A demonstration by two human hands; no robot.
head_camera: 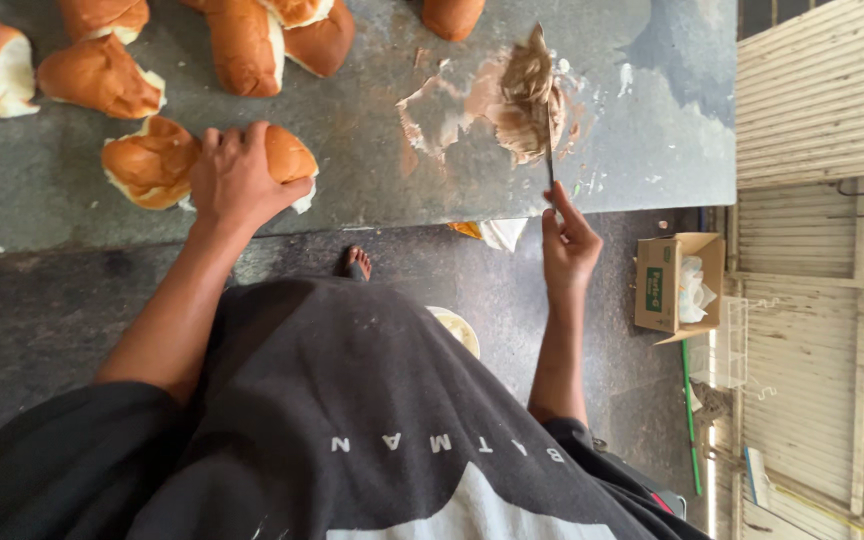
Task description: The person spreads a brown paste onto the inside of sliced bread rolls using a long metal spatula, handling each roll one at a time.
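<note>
My left hand rests on top of a golden-brown bread bun near the front edge of the grey table, fingers curled over it. My right hand grips the handle of a knife, which points away from me. Its blade is loaded with pale brown spread, over a smeared heap of the same spread on the table top.
Several more buns lie at the far left and top of the table. On the dark floor to the right sits an open cardboard box. A corrugated metal wall runs along the right. My bare foot shows under the table edge.
</note>
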